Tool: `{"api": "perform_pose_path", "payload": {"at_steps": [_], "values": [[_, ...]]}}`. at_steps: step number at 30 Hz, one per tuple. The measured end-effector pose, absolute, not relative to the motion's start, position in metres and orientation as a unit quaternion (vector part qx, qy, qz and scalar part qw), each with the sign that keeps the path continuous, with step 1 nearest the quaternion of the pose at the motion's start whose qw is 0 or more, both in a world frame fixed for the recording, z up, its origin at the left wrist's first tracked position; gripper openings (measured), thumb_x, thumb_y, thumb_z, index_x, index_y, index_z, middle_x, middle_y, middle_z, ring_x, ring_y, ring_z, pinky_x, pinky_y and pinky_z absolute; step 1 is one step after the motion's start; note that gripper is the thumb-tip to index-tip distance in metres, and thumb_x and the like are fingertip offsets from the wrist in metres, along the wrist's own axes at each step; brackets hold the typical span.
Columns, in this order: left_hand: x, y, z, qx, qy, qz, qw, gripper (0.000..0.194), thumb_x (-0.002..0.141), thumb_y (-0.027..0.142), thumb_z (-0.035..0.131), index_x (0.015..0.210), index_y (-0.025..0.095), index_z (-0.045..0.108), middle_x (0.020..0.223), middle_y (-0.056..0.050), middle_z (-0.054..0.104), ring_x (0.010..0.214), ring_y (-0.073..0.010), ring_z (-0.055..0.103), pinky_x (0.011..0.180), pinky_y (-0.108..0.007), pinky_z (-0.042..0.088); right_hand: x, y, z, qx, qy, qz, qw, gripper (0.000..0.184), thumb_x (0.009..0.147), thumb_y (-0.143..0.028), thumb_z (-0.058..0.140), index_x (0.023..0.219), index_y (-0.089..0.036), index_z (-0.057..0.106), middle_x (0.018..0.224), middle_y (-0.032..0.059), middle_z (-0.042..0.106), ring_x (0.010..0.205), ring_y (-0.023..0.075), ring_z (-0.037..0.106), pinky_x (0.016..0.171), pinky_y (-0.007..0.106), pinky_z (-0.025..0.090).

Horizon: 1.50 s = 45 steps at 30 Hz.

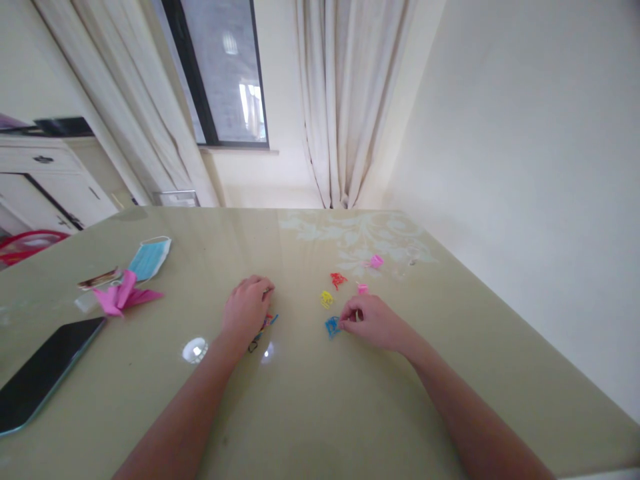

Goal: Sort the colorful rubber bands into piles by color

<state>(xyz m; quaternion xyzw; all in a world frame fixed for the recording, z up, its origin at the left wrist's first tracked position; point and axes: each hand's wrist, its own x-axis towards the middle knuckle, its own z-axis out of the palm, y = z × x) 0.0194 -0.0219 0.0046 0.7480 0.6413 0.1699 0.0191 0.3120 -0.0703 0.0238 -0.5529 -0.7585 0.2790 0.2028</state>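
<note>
Now, fingers (pixel 347 326) at blue pile (pixel 331 327) (stringy).

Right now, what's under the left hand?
Small colored pieces show along the inner edge of the left hand. Anything directly beneath is covered; can't tell what's there.

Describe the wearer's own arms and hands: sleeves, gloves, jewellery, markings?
Ungloved human left hand and ungloved human right hand. Bare, tapering left forearm and bare, tapering right forearm, no sleeve showing out to the picture's bottom edge. No watch, bracelet or cable visible; no markings made out. Rings: too small to tell.
</note>
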Motion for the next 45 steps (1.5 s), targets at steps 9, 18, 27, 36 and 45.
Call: {"api": "perform_pose_path", "payload": {"at_steps": [9, 18, 27, 36, 45], "values": [[0.019, -0.020, 0.007, 0.716, 0.641, 0.268, 0.073, 0.034, 0.102, 0.029, 0.045, 0.108, 0.022, 0.078, 0.110, -0.008, 0.080, 0.100, -0.0264, 0.072, 0.089, -0.037, 0.053, 0.304, -0.072, 0.025, -0.528, -0.762, 0.236, 0.291, 0.007, 0.085, -0.017, 0.074, 0.080, -0.019, 0.078, 0.073, 0.0010, 0.070, 0.065, 0.0136, 0.055, 0.062, 0.026, 0.039], [0.019, -0.019, 0.004, 0.710, 0.634, 0.295, 0.087, 0.024, 0.098, 0.031, 0.049, 0.099, 0.023, 0.072, 0.106, -0.007, 0.077, 0.092, -0.0238, 0.071, 0.083, -0.034, 0.051, 0.295, -0.074, 0.024, -0.517, -0.754, 0.215, 0.344, 0.007, 0.087, -0.018, 0.073, 0.082, -0.019, 0.077, 0.074, 0.0012, 0.069, 0.063, 0.0131, 0.053, 0.062, 0.026, 0.039], [0.031, -0.021, 0.013, 0.657, 0.579, 0.385, 0.291, 0.025, 0.090, 0.043, 0.060, 0.095, 0.021, 0.071, 0.089, -0.006, 0.078, 0.082, -0.0223, 0.071, 0.079, -0.035, 0.056, 0.291, -0.077, 0.023, -0.504, -0.743, 0.210, 0.387, 0.009, 0.091, -0.025, 0.072, 0.087, -0.020, 0.078, 0.076, 0.0014, 0.066, 0.062, 0.0125, 0.050, 0.063, 0.027, 0.041], [0.070, -0.054, 0.024, 0.635, 0.398, 0.362, 0.555, 0.035, 0.079, 0.048, 0.079, 0.096, 0.017, 0.083, 0.083, -0.006, 0.080, 0.079, -0.0190, 0.070, 0.075, -0.031, 0.055, 0.286, -0.085, 0.030, -0.452, -0.748, 0.226, 0.430, 0.027, 0.096, -0.046, 0.071, 0.102, -0.023, 0.084, 0.082, 0.0038, 0.067, 0.063, 0.0136, 0.051, 0.062, 0.029, 0.043], [0.073, -0.056, 0.022, 0.581, 0.380, 0.376, 0.613, 0.049, 0.073, 0.051, 0.088, 0.105, 0.016, 0.076, 0.094, -0.009, 0.081, 0.082, -0.0185, 0.073, 0.080, -0.032, 0.058, 0.286, -0.084, 0.030, -0.462, -0.747, 0.235, 0.417, 0.023, 0.093, -0.042, 0.073, 0.089, -0.021, 0.083, 0.074, 0.0029, 0.065, 0.062, 0.0133, 0.050, 0.061, 0.028, 0.040]]}}
